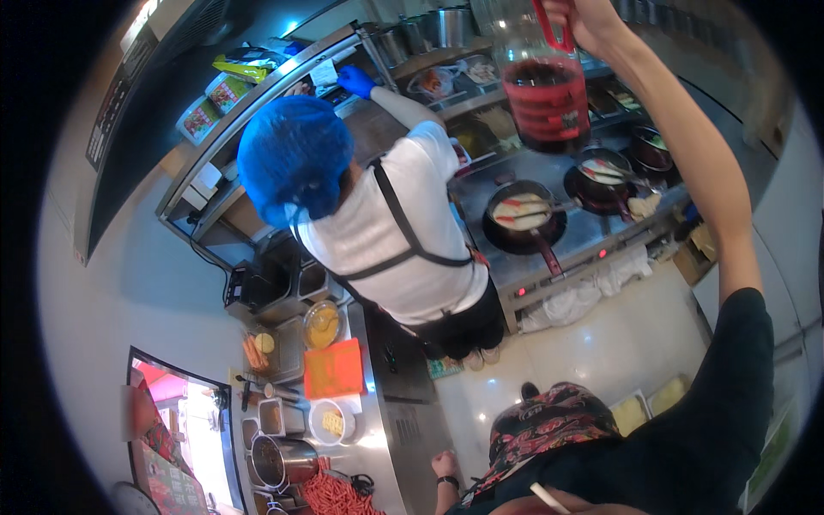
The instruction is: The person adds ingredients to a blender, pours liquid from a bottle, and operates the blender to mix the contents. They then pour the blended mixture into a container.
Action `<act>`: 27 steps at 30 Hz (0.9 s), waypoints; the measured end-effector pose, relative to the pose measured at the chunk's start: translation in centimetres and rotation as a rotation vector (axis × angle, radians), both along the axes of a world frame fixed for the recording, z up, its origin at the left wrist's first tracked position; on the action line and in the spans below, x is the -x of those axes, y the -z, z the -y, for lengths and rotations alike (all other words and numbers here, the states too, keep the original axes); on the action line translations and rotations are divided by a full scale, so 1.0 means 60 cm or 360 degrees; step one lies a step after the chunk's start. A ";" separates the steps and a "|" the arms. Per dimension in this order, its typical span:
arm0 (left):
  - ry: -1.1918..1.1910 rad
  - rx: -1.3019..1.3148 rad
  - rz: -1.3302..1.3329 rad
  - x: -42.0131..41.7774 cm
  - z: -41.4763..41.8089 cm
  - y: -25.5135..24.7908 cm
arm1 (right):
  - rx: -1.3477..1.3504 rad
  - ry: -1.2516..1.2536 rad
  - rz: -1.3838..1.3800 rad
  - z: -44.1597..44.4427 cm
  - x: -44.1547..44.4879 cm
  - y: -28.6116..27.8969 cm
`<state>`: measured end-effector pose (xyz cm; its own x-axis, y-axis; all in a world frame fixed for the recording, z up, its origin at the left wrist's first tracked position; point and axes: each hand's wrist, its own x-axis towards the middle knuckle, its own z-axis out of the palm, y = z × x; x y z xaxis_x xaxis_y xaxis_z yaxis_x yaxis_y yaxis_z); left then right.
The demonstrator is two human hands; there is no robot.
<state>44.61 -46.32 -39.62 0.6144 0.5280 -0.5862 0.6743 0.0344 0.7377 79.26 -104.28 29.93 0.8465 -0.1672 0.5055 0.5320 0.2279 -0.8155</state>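
Note:
My right hand (582, 24) is raised at the top of the view, gripping the red handle of a large clear plastic jug (546, 103). Dark liquid shows inside, behind a red label that bears writing. The jug hangs above the back of a steel cooktop (473, 222). Below it stand a dark pan (524, 215) and a second pan (602, 170), each holding pale food, red pieces and tongs. Low by my side, my left hand (444, 463) has its fingers curled, with nothing visible in them. A dark band circles that wrist.
A co-worker in a blue hair cover (293, 161) stands close before me, one blue-gloved hand (356, 81) reaching to a shelf. On the left counter are an orange board (333, 369), a white bowl (331, 422), a steel pot (283, 458) and a red mesh cloth (341, 492).

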 end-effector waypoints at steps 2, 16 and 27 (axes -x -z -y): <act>0.0121 0.0128 -0.0142 -0.083 0.083 0.024 | 0.0166 0.0154 0.0074 0.049 -0.063 -0.105; -0.0759 0.0186 -0.0335 -0.059 0.381 -0.011 | 0.1176 0.0877 0.0411 -0.159 -0.990 0.296; -0.0885 0.0117 -0.0411 -0.113 0.513 -0.032 | 0.0991 0.0875 0.0566 -0.169 -1.002 0.304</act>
<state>51.38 -77.12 -37.68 0.0925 0.6809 -0.7265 0.6972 0.4766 0.5355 139.41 -94.12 11.69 0.5045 -0.1107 0.8563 0.6795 -0.5610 -0.4728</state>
